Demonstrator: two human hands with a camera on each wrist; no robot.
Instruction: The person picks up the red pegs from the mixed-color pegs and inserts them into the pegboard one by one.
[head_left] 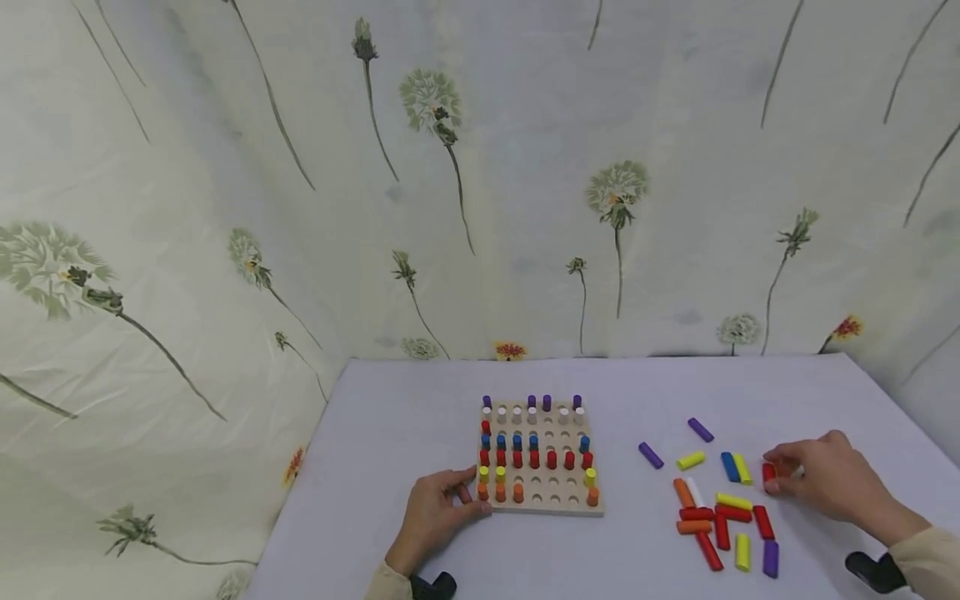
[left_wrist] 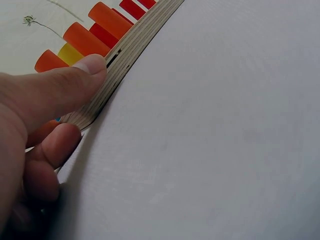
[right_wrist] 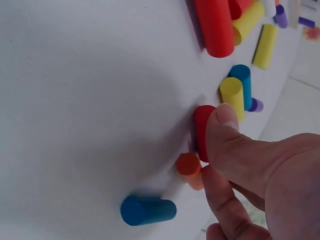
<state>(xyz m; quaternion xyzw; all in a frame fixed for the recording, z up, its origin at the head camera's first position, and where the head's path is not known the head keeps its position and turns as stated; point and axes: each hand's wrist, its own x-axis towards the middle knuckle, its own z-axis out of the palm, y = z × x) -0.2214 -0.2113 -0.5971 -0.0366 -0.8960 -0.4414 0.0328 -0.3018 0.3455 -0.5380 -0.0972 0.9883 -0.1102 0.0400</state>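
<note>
wooden peg board (head_left: pixel 542 500) at table (head_left: pixel 405 417) centre, flat on the white surface, rows of purple, white, blue, red, yellow and orange pegs upright in its holes. left hand (head_left: pixel 435 512) against the board's near left corner, thumb (left_wrist: pixel 75 75) pressed on the layered plywood edge, a finger curled below it, so pinching that corner. right hand (head_left: pixel 828 479) well apart to the right, past a loose scatter of pegs (head_left: pixel 720 512) lying on their sides. thumb (right_wrist: pixel 225 130) laid over a red peg (right_wrist: pixel 202 132) that rests on the table, a finger coming in from the other side; looks pinched, though contact on the far side hidden. orange peg (right_wrist: pixel 190 170) and blue peg (right_wrist: pixel 147 210) just beside the red one. dandelion-print cloth (head_left: pixel 480 167) behind.
</note>
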